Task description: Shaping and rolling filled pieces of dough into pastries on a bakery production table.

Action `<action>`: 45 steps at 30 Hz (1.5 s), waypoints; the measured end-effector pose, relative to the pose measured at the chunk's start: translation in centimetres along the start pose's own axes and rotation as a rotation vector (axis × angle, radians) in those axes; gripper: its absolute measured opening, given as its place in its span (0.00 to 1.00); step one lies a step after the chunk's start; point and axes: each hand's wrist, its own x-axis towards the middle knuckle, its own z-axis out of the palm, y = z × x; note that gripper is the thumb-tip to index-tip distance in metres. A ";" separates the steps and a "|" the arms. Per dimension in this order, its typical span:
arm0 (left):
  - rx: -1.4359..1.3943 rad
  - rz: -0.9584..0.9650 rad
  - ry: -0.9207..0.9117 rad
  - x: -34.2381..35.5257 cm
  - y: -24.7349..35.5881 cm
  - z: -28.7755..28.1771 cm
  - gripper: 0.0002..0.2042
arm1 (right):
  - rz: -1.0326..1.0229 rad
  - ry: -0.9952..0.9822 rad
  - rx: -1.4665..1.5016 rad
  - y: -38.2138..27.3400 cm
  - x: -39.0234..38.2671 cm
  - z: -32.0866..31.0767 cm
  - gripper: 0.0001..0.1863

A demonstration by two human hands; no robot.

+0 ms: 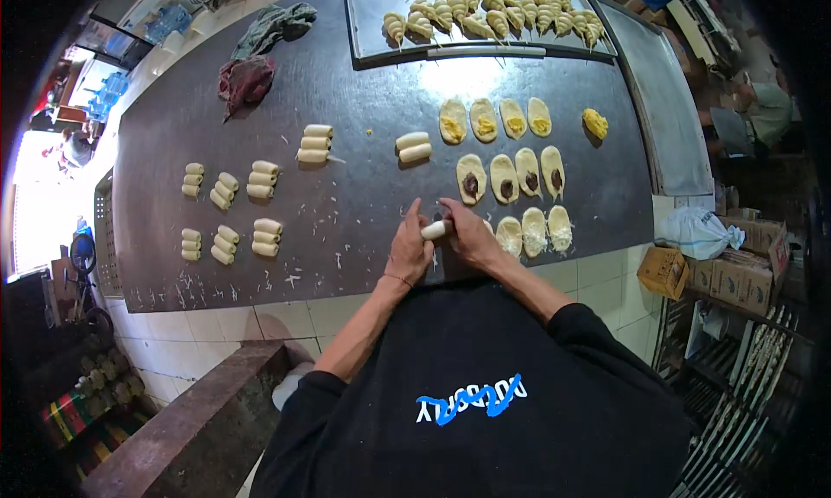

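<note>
Close to my body at the table's near edge, a short pale dough roll (435, 229) sits between my two hands. One end of it is in my left hand (409, 249), the other in my right hand (472, 234), with the fingers closed around the ends. To the right lie flat dough ovals with white shreds (534, 232), partly hidden by my right hand. Behind them come ovals with dark brown filling (504, 179), then ovals with yellow filling (483, 119). A pair of finished rolls (414, 147) rests just beyond my hands.
Several groups of rolls (262, 178) stand on the dark table (346, 82) at left, among scattered white shreds. A yellow lump (595, 124) lies at right. Far back are a tray (372, 13) of spiral-wrapped pastries and crumpled cloths (247, 82). An oblong metal tray (662, 108) borders the right edge.
</note>
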 end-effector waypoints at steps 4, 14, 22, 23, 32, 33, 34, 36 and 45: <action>-0.146 -0.176 0.220 3.7 1.5 -1.2 0.35 | 0.055 0.154 0.070 0.0 3.4 -1.1 0.29; 0.028 -0.351 0.260 8.9 0.6 -2.5 0.33 | 0.050 0.053 -0.077 2.0 13.7 -4.5 0.25; -0.902 -0.719 0.582 10.2 2.4 -0.5 0.14 | 0.090 -1.109 0.005 0.8 26.9 -5.6 0.15; -0.819 -0.604 0.665 9.7 3.4 -1.7 0.15 | 0.085 -1.106 -0.002 0.4 26.7 -5.6 0.15; -0.448 -0.786 0.209 8.7 -3.0 -2.3 0.27 | 0.025 -0.651 -0.224 1.5 19.5 -2.1 0.20; -0.299 -0.737 0.102 8.7 -5.4 -2.4 0.28 | 0.010 -0.646 -0.236 1.0 18.4 -2.0 0.20; -0.144 -0.684 0.016 8.5 -8.6 -2.9 0.29 | 0.070 -0.480 -0.097 0.0 17.9 -1.9 0.21; -0.283 -0.699 0.092 7.3 -11.2 -3.0 0.22 | 0.236 -0.016 0.031 0.5 14.1 -0.7 0.23; -0.247 -0.199 0.507 9.6 -6.2 -2.9 0.22 | 0.429 0.503 0.614 -0.8 8.5 5.2 0.27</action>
